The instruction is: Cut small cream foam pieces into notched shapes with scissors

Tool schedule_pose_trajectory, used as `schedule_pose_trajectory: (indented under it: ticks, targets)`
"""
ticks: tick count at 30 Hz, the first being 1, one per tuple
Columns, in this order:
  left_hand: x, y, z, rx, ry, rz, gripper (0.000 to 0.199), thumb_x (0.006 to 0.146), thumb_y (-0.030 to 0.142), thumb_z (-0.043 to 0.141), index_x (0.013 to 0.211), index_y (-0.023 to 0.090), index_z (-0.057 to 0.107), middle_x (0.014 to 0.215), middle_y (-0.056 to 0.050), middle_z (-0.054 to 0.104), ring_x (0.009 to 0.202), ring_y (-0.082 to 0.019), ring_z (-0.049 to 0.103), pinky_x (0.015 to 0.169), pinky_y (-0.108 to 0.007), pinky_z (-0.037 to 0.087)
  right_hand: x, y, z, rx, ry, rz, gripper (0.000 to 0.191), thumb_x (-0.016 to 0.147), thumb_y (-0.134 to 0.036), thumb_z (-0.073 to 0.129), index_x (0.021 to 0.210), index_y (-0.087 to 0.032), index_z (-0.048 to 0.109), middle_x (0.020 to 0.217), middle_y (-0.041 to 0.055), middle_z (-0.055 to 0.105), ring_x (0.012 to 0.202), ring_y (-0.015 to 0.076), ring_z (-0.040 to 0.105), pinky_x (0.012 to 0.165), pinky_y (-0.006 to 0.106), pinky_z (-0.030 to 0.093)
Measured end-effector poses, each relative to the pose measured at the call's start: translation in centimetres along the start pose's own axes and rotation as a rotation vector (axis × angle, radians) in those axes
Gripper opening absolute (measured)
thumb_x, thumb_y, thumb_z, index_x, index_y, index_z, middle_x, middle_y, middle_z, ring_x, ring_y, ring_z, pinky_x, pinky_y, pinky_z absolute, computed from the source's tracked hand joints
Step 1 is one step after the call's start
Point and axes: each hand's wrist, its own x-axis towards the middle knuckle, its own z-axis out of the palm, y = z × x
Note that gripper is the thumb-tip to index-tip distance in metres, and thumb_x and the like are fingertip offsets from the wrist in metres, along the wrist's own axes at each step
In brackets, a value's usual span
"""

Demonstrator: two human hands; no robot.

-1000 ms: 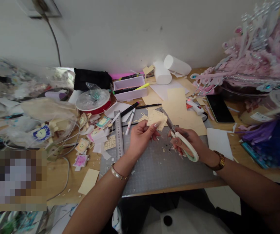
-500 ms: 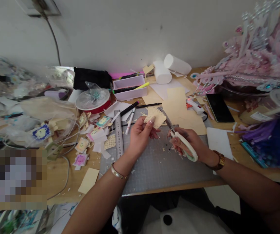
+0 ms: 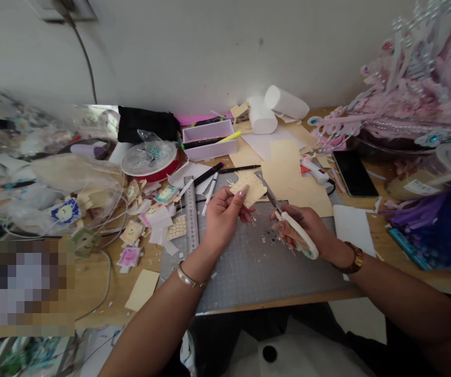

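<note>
My left hand pinches a small cream piece of paper with an uneven edge, thumb on top. Wrapped around the pale handles of a pair of scissors is my right hand. The scissor blades point up and left, beside the right edge of the paper; whether they touch it I cannot tell. Below both hands lies a grey cutting mat with small dark and pale scraps on it. A metal ruler rests on the mat's left side, near a piece of cream paper with a grid pattern.
Behind my hands are a cream paper sheet, a lilac box of pens and a glue gun. A phone lies to the right. Small decorated paper pieces, a ribbon spool and cables crowd the left.
My left hand has shifted slightly left and turned the paper a little. The scissors stay in my right hand in nearly the same place.
</note>
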Motion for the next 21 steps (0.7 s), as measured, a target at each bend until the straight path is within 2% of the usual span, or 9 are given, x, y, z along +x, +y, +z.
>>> schedule_pose_trajectory:
  ticks: [7, 12, 17, 21]
  targets:
    - [0.2, 0.5, -0.3, -0.016, 0.103, 0.043, 0.039, 0.08, 0.054, 0.07, 0.076, 0.019, 0.054, 0.049, 0.008, 0.052, 0.035, -0.005, 0.046, 0.034, -0.015, 0.032, 0.0, 0.7, -0.5, -0.126, -0.077, -0.042, 0.036, 0.084, -0.053, 0.066, 0.087, -0.018, 0.06, 0.064, -0.0028, 0.059, 0.042, 0.0087, 0.054, 0.037, 0.019, 0.046]
    - [0.6, 0.8, -0.6, 0.015, 0.153, 0.044, 0.038, 0.081, 0.055, 0.07, 0.074, 0.02, 0.055, 0.05, 0.008, 0.046, 0.035, -0.004, 0.041, 0.033, -0.017, 0.027, 0.0, 1.2, -0.7, -0.198, -0.109, -0.062, 0.033, 0.084, -0.051, 0.067, 0.085, -0.019, 0.06, 0.062, -0.0029, 0.059, 0.042, 0.0087, 0.054, 0.038, 0.019, 0.044]
    - [0.8, 0.8, -0.8, 0.059, 0.162, 0.029, 0.038, 0.081, 0.054, 0.069, 0.073, 0.02, 0.055, 0.045, 0.008, 0.043, 0.035, -0.005, 0.038, 0.033, -0.018, 0.024, 0.0, 1.7, -0.7, -0.182, -0.127, -0.051, 0.034, 0.089, -0.053, 0.059, 0.09, -0.019, 0.061, 0.061, -0.0029, 0.06, 0.041, 0.0099, 0.055, 0.037, 0.02, 0.044]
    - [0.7, 0.9, -0.8, 0.056, 0.169, 0.017, 0.039, 0.08, 0.055, 0.07, 0.072, 0.02, 0.054, 0.044, 0.008, 0.044, 0.035, -0.005, 0.037, 0.034, -0.018, 0.024, -0.1, 1.5, -0.7, -0.203, -0.131, -0.048, 0.03, 0.087, -0.049, 0.063, 0.089, -0.019, 0.061, 0.061, -0.0032, 0.061, 0.04, 0.0096, 0.054, 0.038, 0.021, 0.045]
